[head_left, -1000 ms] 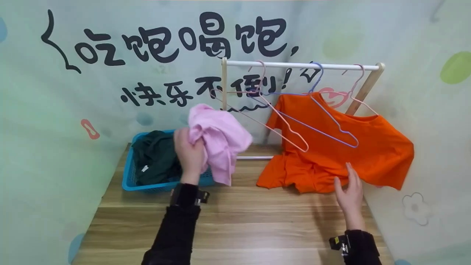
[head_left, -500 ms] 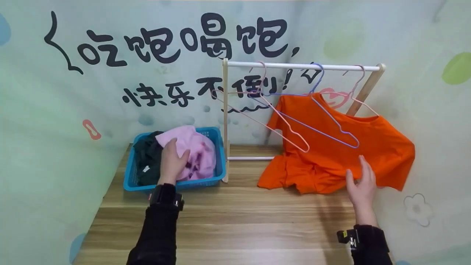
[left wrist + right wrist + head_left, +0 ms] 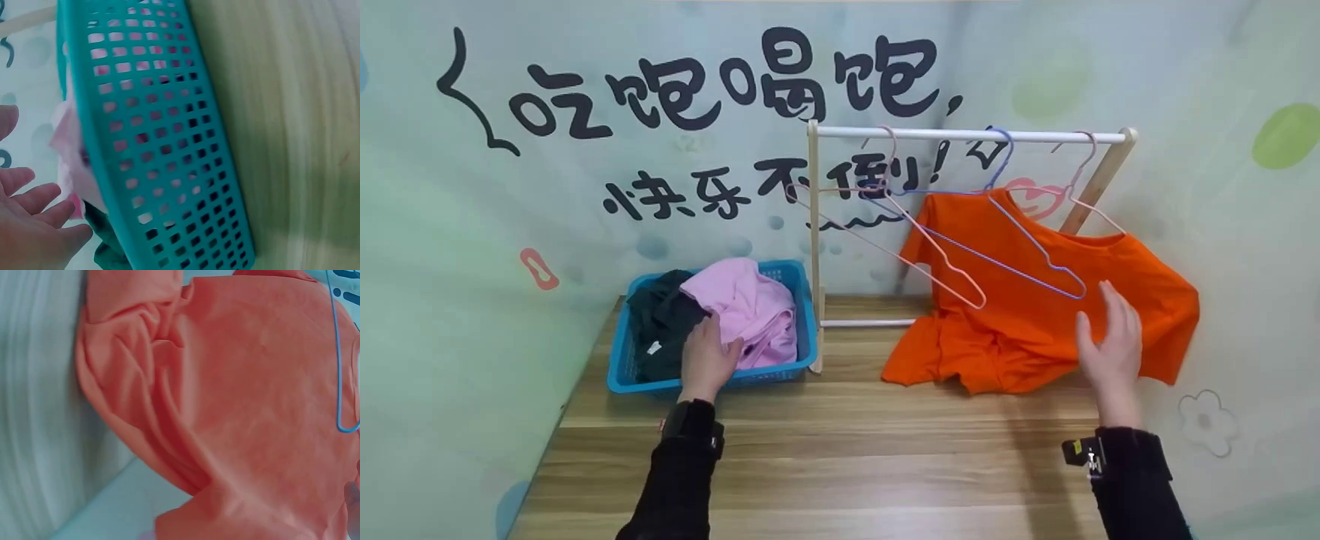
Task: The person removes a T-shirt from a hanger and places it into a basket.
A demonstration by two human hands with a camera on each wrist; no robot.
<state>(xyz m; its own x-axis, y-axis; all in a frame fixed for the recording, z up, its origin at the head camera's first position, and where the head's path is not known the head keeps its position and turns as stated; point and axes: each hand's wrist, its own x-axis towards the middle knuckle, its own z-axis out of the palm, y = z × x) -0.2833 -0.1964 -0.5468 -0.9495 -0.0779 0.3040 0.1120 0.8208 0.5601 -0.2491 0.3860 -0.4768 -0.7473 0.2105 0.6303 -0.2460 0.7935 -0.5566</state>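
My left hand [image 3: 709,361] hovers over the front rim of a blue plastic basket [image 3: 617,358], holding nothing, its fingers spread in the left wrist view. A crumpled pink garment [image 3: 746,300] lies on the basket's right side. Dark green cloth [image 3: 660,319] with a white tag fills the left. My right hand [image 3: 1116,356], also holding nothing, is raised with extended fingers in front of an orange T-shirt [image 3: 997,330]. That shirt hangs from a pink hanger, its lower part bunched on the table; whether the hand touches it I cannot tell.
A small rack with a white rail [image 3: 945,135] and wooden posts [image 3: 814,225] stands behind. On its rail are a bare pink hanger [image 3: 894,146] and a bare blue hanger [image 3: 1009,150]. The wooden table [image 3: 870,450] lies between printed cloth walls.
My left hand lowered the pink garment into the basket, let it go and drew back slightly. My right hand moved rightward and up, nearer the orange T-shirt.
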